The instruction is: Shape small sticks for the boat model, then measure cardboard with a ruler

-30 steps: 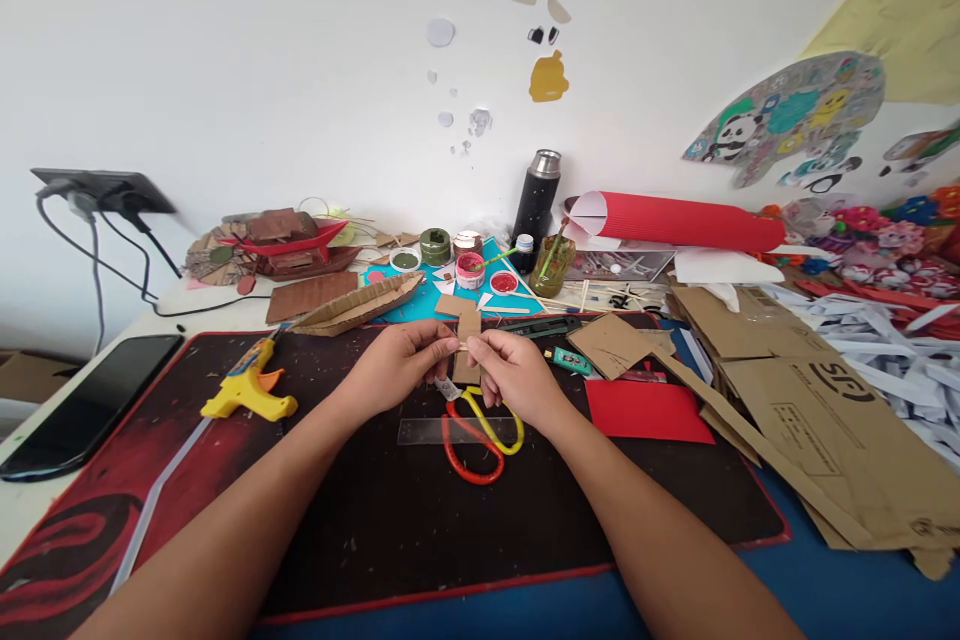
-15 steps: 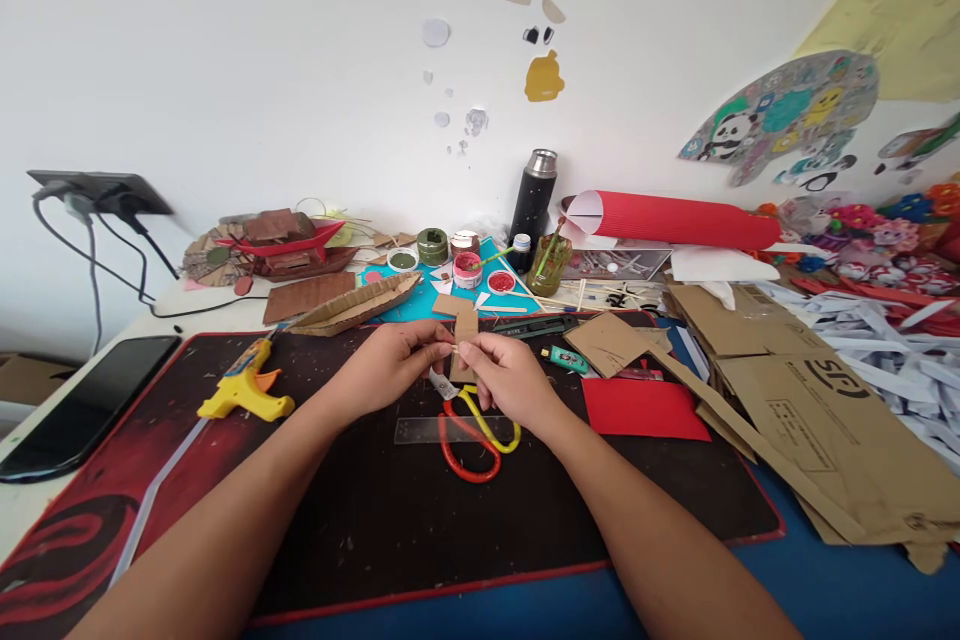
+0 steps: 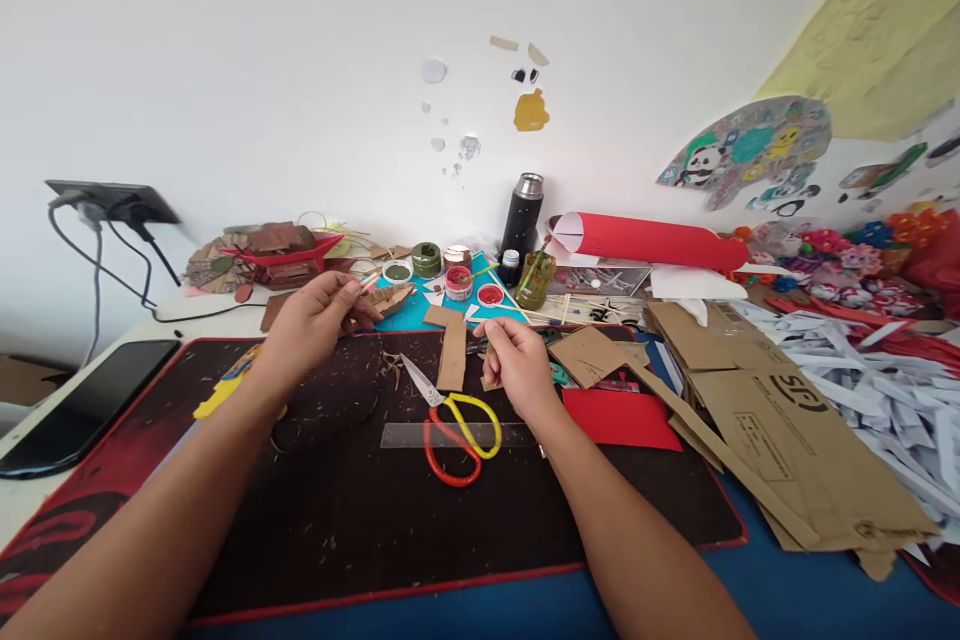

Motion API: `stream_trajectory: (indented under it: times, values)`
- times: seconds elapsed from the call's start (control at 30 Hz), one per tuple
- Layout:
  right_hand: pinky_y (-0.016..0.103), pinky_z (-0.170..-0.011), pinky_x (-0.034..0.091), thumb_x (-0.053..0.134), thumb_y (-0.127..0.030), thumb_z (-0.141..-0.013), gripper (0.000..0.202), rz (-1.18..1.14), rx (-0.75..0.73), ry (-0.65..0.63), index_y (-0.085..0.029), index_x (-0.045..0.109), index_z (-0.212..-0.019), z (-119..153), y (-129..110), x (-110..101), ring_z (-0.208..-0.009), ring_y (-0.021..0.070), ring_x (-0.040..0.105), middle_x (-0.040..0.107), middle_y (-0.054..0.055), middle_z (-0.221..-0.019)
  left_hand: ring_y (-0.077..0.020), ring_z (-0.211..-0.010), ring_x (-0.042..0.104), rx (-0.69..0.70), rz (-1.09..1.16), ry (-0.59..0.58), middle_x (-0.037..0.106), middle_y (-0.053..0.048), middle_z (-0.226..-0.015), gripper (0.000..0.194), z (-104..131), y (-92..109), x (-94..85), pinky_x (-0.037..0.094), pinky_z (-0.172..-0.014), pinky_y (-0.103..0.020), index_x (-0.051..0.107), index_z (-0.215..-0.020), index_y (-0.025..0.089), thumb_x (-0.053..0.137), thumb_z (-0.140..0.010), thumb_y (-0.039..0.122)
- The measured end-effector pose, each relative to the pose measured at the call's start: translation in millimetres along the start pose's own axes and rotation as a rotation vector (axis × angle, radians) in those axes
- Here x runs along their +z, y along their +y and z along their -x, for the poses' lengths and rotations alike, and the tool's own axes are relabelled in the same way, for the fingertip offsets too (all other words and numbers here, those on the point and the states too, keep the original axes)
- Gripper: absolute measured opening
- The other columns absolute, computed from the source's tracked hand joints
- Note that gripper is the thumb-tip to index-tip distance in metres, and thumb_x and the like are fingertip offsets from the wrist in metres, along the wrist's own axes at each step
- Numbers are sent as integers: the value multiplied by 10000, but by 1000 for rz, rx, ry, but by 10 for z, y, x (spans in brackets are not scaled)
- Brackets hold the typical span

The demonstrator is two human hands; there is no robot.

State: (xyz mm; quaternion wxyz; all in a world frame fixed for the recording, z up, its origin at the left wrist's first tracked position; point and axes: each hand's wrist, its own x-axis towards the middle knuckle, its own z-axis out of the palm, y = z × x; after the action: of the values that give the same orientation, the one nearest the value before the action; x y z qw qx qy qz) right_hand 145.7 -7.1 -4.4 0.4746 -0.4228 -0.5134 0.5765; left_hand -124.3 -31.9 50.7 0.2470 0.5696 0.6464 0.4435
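Note:
My left hand (image 3: 311, 330) is raised over the left of the black mat, fingers closed on a short, thin pale stick (image 3: 373, 277) that points toward the paint jars. Behind its fingertips lies a boat-shaped cardboard piece (image 3: 394, 299), partly hidden. My right hand (image 3: 517, 365) hovers right of an upright cardboard strip (image 3: 452, 352), its thumb and fingers pinched together; whatever is between them is too small to make out. Between the hands, scissors (image 3: 450, 425) with one red and one yellow handle lie across a clear ruler (image 3: 401, 435).
A yellow glue gun (image 3: 225, 390) lies behind my left forearm. Paint jars (image 3: 427, 260) stand on blue card, near a black flask (image 3: 523, 220). To the right are red card (image 3: 622, 419), flattened cardboard (image 3: 787, 420) and white paper strips (image 3: 877, 360). A phone (image 3: 82, 405) rests at the left.
My hands were together over the scissors and have come apart. The left moved left and up with the thin stick; the right moved slightly right. The camera view shifted, and the scissors are now uncovered.

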Motion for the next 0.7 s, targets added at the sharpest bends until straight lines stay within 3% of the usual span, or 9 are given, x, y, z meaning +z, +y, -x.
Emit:
stream_trajectory:
  times: [0.17,0.37,0.5,0.7]
  values:
    - [214,-391,357,645,-601,-895,397,30,-4,-52,-206,667,-866,41,-21,46,-364,114,505,433,-104,-471,-246,-802,713,135,-287,-177,791,-37,-811,462,63,-22,80,527,-778,-333,682,-797,246,508,-967,639]
    - [229,-409,363,620,-600,-913,396,95,-12,-92,-207,661,-880,61,5,70,-368,121,497,464,-93,-471,-277,-858,727,219,-386,-316,817,-76,-928,303,146,-148,357,510,-789,-364,761,-912,233,565,-958,459]
    - [245,-427,375,624,-613,-924,399,136,-8,-120,-218,669,-888,74,35,85,-378,136,500,475,-85,-465,-291,-954,747,252,-505,-336,821,-103,-1025,282,155,-207,512,533,-828,-373,777,-995,216,549,-996,383]
    - [265,-447,394,613,-586,-945,371,185,-11,-138,-225,678,-888,88,55,91,-380,150,489,484,-76,-452,-304,-987,743,313,-605,-349,815,-98,-985,190,144,-184,643,533,-839,-379,790,-978,227,603,-986,257]
